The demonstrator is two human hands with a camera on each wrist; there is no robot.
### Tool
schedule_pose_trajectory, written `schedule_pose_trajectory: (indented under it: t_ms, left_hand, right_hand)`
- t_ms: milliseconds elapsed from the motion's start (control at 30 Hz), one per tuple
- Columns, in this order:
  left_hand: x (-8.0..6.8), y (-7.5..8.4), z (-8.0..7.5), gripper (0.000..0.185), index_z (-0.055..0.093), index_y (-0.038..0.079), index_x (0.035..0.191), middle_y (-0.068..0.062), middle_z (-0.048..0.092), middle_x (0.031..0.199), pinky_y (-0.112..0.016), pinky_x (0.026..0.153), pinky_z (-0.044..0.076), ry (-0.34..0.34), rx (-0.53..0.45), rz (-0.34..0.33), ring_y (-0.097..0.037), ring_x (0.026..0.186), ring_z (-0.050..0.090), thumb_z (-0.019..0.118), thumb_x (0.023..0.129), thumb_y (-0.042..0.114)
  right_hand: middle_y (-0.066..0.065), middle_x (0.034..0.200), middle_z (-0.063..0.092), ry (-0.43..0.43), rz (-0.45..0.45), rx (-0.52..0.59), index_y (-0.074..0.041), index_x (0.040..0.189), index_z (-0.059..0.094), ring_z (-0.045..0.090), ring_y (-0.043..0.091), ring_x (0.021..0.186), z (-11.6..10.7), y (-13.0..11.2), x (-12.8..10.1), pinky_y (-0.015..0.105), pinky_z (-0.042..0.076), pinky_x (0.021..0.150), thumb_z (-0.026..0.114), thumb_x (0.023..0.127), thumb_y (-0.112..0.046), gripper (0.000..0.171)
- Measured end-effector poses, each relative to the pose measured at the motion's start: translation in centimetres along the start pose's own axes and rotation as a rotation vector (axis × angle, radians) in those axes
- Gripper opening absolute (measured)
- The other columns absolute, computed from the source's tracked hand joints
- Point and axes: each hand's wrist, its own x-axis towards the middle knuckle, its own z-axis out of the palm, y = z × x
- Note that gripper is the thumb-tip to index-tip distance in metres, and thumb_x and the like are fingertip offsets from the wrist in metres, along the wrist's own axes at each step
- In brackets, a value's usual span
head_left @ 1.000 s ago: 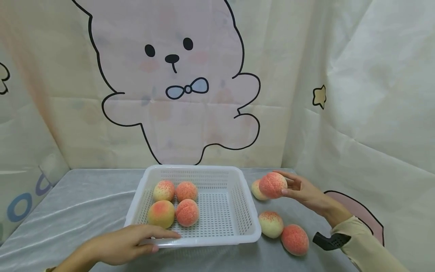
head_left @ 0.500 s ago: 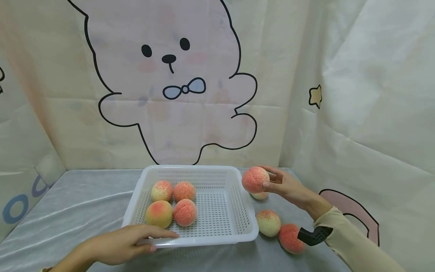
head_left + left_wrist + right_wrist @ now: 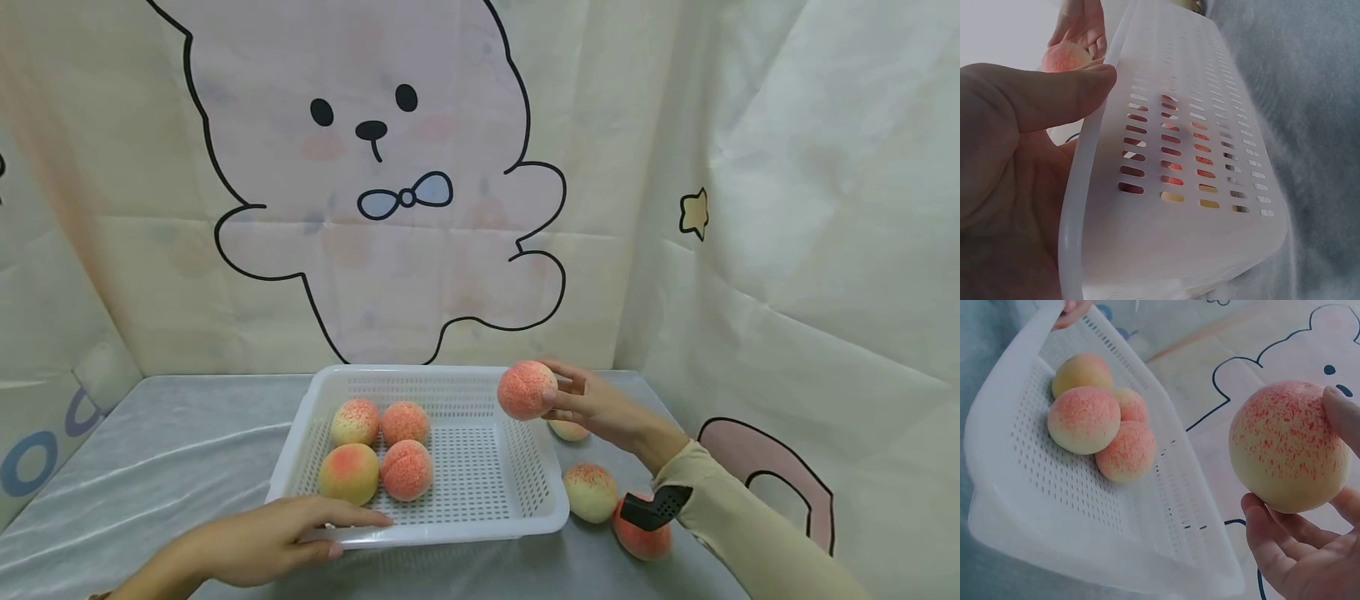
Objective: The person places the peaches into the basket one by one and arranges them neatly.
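Peach (image 3: 527, 390) pinched in right hand (image 3: 592, 404) over basket (image 3: 457, 533) rim, mid-frame, left hand (image 3: 262, 542) w/ fingers flat steadying front edge; next probably lower & release inside.

Staged recording booth, not a home room: cartoon bear curtain (image 3: 375, 183) draped across the back and right of frame, grey cloth-covered worktop (image 3: 172, 450) along the bottom.
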Motion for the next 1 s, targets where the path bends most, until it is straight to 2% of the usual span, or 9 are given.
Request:
schedule_pose_trajectory:
  t_ms: [267,500,700,867,1000]
  left_hand:
    - [-0.1,-0.1,0.1,0.044,0.050,0.028,0.149,0.005,0.054,0.152,-0.018,0.104,0.045,-0.002,-0.023,-0.021,0.001,0.136,0.047,0.050,0.105,0.035]
    - [-0.1,-0.3,0.2,0.044,0.051,0.027,0.149,0.005,0.054,0.152,-0.018,0.104,0.046,0.014,0.000,-0.004,0.001,0.136,0.046,0.050,0.106,0.033]
    - [-0.1,-0.1,0.1,0.044,0.052,0.024,0.148,0.004,0.055,0.150,-0.018,0.104,0.046,0.019,0.010,0.003,0.001,0.136,0.047,0.051,0.106,0.031]
    - [0.0,-0.1,0.1,0.044,0.052,0.022,0.148,0.001,0.055,0.151,-0.016,0.103,0.046,0.007,-0.014,-0.013,0.003,0.135,0.046,0.052,0.105,0.032]
    - [0.0,-0.1,0.1,0.044,0.053,0.022,0.148,0.001,0.055,0.151,-0.017,0.102,0.046,0.010,-0.003,-0.012,0.002,0.134,0.047,0.052,0.105,0.033]
  right_hand:
    - [0.021,0.149,0.047,0.062,0.007,0.063,-0.011,0.160,0.025,0.060,0.015,0.120,1.7,-0.5,2.6,0.031,0.051,0.102,0.061,0.102,-0.026,0.070]
    - [0.019,0.144,0.053,0.094,0.037,0.082,-0.012,0.160,0.027,0.061,0.015,0.116,2.9,-1.1,4.4,0.038,0.049,0.106,0.061,0.102,-0.027,0.069]
    - [0.025,0.147,0.050,0.164,0.097,0.125,-0.012,0.158,0.031,0.065,0.019,0.112,4.5,-1.5,6.3,0.048,0.048,0.109,0.058,0.103,-0.021,0.062]
    - [0.024,0.142,0.054,0.183,0.124,0.108,-0.010,0.157,0.034,0.066,0.016,0.097,6.0,-1.2,7.7,0.037,0.055,0.096,0.058,0.104,-0.023,0.059]
    - [0.023,0.136,0.059,0.207,0.155,0.080,-0.011,0.156,0.037,0.066,0.021,0.097,7.0,-0.8,8.5,0.034,0.056,0.091,0.061,0.102,-0.025,0.060]
